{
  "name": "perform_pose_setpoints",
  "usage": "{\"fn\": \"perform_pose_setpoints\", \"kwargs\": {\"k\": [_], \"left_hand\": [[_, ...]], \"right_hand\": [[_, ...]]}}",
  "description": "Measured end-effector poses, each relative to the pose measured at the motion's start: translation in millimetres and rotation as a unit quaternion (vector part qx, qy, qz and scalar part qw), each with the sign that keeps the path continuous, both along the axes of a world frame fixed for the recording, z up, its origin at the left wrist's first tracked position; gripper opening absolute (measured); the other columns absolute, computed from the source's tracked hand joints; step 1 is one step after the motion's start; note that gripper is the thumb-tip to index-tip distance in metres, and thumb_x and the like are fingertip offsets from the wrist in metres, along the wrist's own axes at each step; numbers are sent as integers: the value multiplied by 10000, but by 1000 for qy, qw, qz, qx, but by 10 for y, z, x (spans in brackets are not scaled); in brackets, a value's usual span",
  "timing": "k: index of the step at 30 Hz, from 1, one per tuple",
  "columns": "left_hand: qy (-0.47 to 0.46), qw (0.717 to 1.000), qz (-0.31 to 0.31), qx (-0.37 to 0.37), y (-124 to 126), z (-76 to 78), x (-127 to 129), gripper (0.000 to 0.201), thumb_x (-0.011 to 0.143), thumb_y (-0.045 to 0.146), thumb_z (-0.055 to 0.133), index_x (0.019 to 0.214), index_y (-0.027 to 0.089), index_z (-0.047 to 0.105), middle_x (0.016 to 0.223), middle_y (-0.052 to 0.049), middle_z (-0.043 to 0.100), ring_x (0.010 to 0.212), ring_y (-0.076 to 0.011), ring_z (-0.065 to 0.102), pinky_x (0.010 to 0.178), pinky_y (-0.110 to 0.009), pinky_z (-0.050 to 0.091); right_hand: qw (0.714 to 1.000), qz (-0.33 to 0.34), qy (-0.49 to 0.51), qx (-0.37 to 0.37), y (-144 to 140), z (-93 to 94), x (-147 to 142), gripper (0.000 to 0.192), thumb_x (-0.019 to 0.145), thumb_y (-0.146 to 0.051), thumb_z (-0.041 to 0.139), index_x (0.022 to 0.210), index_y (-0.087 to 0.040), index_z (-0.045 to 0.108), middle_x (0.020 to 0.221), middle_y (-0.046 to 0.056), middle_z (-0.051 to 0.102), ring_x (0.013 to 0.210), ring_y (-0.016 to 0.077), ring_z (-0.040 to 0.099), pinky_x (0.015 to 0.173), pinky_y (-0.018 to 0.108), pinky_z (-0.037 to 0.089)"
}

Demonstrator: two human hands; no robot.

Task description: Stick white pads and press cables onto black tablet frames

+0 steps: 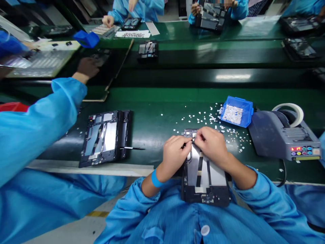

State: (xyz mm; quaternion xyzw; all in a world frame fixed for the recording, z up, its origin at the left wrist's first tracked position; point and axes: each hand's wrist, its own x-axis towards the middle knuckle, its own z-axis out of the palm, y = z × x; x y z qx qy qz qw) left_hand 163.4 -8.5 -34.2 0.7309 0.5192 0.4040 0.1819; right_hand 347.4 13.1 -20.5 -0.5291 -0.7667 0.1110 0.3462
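An opened tablet (215,193), its silvery battery area and dark ribbon cables exposed, lies at the bench's front edge against my body. Over its upper end, my left hand (175,153) is closed in a pinch, wrist banded in blue. Close beside it, my right hand (212,145) also pinches, thumb and fingertips together at the tablet's top edge. What sits between the fingertips is too small to name. Both hands cover part of the tablet's upper end.
Left of me stand stacked opened tablets (101,139) with a thin dark tool (133,148) sticking out. Small white pieces lie scattered around a blue box (237,112). A grey tape dispenser (281,132) is at right. A co-worker's sleeve (43,118) reaches in from the left; others work across the bench.
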Motion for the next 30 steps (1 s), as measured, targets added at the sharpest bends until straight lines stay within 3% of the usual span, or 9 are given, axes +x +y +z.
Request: {"fn": "perform_pose_setpoints", "kwargs": {"k": [3, 6, 7, 9, 12, 14, 17, 24, 30], "left_hand": [[-125, 980, 16, -155, 70, -6, -43, 127, 889, 212, 645, 896, 202, 771, 817, -21, 773, 716, -159, 674, 673, -280, 499], [-240, 937, 16, -251, 148, -40, -74, 89, 836, 261, 672, 853, 187, 719, 842, -25, 757, 740, -153, 677, 668, -257, 509], [-267, 927, 17, -264, 167, -52, -78, 80, 818, 264, 681, 832, 186, 693, 854, -27, 753, 760, -153, 681, 684, -254, 514], [-299, 913, 25, -276, 188, -70, -76, 93, 792, 266, 696, 803, 188, 647, 837, -22, 740, 764, -148, 677, 693, -248, 514], [-306, 911, 40, -274, 184, -78, -66, 115, 781, 272, 707, 788, 189, 628, 811, -18, 726, 753, -143, 669, 692, -244, 510], [-300, 914, 49, -268, 164, -81, -58, 109, 785, 271, 706, 792, 186, 639, 807, -20, 725, 751, -143, 670, 701, -249, 517], [-291, 921, 58, -253, 118, -86, -39, 93, 792, 270, 700, 798, 186, 660, 809, -26, 738, 748, -153, 688, 707, -265, 535], [-231, 953, 77, -179, 28, -59, 20, 30, 805, 210, 674, 781, 200, 687, 854, -31, 779, 785, -172, 727, 709, -282, 551], [-251, 943, 58, -209, 36, -69, -2, 34, 800, 212, 685, 770, 199, 676, 838, -32, 771, 787, -176, 724, 718, -284, 551]], "right_hand": [[987, -149, -32, -44, 188, 139, 499, 111, 857, -212, 564, 766, -212, 626, 726, 37, 662, 674, 185, 581, 650, 299, 363], [942, -293, -136, -86, 329, 244, 958, 131, 867, -249, 591, 758, -197, 640, 737, 89, 671, 693, 226, 576, 656, 327, 342], [941, -291, -152, -85, 332, 257, 1008, 117, 870, -234, 589, 789, -187, 660, 784, 107, 693, 728, 237, 593, 668, 331, 353], [966, -208, -140, -68, 259, 245, 903, 123, 881, -189, 573, 878, -178, 696, 886, 115, 728, 804, 241, 629, 708, 327, 394], [994, -30, -93, -57, 63, 157, 401, 149, 939, -195, 573, 921, -203, 720, 897, 69, 742, 836, 215, 655, 765, 307, 438], [994, 31, -83, -70, -30, 87, 66, 153, 974, -228, 591, 905, -214, 727, 875, 53, 746, 833, 209, 666, 781, 304, 450], [991, 48, -84, -88, -61, 9, -193, 148, 987, -243, 619, 902, -212, 735, 886, 54, 763, 844, 214, 684, 792, 306, 455], [991, 20, -78, -110, -2, -13, -188, 115, 900, -149, 623, 828, -198, 699, 828, 49, 749, 817, 213, 676, 743, 295, 418], [986, 48, -36, -159, 52, 0, -250, 123, 844, -126, 572, 754, -208, 590, 763, 33, 681, 715, 171, 597, 664, 278, 349]]}}
